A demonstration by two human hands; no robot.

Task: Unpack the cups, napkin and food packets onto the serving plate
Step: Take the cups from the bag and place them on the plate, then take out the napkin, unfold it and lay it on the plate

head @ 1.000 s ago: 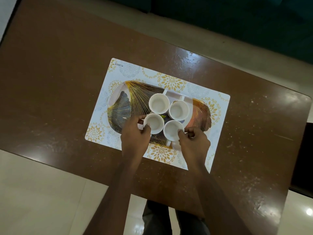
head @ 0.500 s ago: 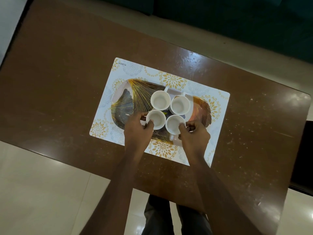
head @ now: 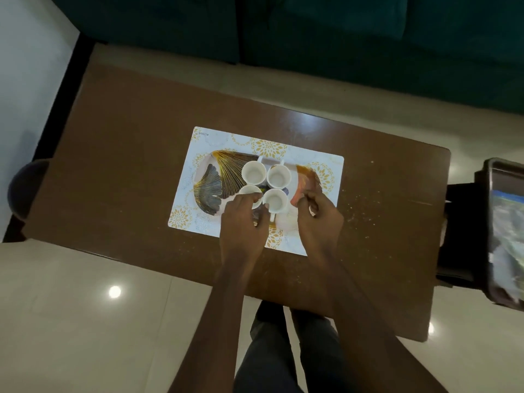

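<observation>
A: Item one, nearest me: my left hand [head: 243,222], fingers curled over the near-left cup [head: 249,194] at 7 o'clock of the cluster, pinching its rim. Item two: my right hand [head: 319,219], fingers bent and pressed together at the plate's near-right edge; what they pinch, I cannot tell.

B: The goods?

A: Four white cups, all on the serving plate [head: 215,180], touching, atop the placemat [head: 209,137]. Near-right cup [head: 274,200], far-left cup [head: 253,173], far-right cup [head: 279,176]. Napkin, packets: none visible.

B: Handling?

A: I'd judge: square the near cups by their rims, handles outward, without knocking neighbours.

B: Changes?

A: My right hand has left the near-right cup's rim; a tray [head: 504,228] at 3 o'clock now shows.
</observation>
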